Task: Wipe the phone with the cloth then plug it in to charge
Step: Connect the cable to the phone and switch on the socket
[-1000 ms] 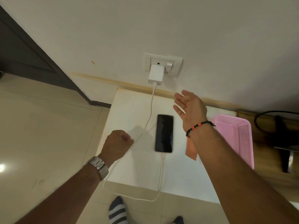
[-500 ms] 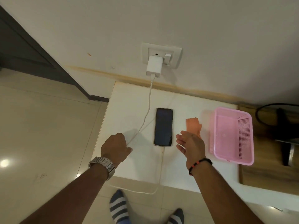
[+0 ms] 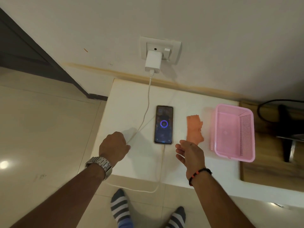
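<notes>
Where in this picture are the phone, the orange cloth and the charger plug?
phone point(image 3: 163, 124): head view, middle of its lit screen.
orange cloth point(image 3: 194, 129): head view, centre of the fabric.
charger plug point(image 3: 153, 61): head view, face of the white block in the wall socket.

We take this for a room in a home: a glossy tiled floor point(image 3: 41, 129), a painted wall with a socket plate point(image 3: 160, 49), and a low white table point(image 3: 131, 104). We see striped socks point(image 3: 120, 209) on the person's feet, indoors and shoeless.
</notes>
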The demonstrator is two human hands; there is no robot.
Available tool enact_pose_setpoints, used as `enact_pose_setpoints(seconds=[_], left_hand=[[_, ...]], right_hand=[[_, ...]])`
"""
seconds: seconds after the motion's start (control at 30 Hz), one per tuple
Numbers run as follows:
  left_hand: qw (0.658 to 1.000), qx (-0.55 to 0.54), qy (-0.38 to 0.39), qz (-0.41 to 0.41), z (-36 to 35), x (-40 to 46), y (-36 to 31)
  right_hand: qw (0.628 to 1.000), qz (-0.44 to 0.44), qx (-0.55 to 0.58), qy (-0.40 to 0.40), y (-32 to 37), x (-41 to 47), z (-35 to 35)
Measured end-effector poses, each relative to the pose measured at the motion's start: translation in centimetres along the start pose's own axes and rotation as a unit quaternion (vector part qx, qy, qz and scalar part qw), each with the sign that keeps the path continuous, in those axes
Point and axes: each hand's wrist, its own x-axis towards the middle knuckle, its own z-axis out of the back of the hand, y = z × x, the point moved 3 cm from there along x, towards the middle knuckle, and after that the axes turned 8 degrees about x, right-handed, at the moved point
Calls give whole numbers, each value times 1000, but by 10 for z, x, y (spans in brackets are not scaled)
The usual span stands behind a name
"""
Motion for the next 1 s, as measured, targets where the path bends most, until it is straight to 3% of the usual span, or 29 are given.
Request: enact_pose_setpoints(seconds=[0.4,0.57,0.7,0.87,1.0], left_hand=[[1000,-10,23,6,4,-2,-1],[998,-9,65,0,14,-5,-2],[978,-140,150,39,38,-4,9],[981,-185,49,24,98,15,27],[982,-185,16,25,116,53,31]], right_hand=[[1000,-11,-9,-5,-17,-5,12],[985,82,-148,28,-28,-14,8],[962,129,-234,54,-32,-21,-1],[939,159,-303,38,-31,-25,-8],[903,139,-405,25,-38,-30,-17]])
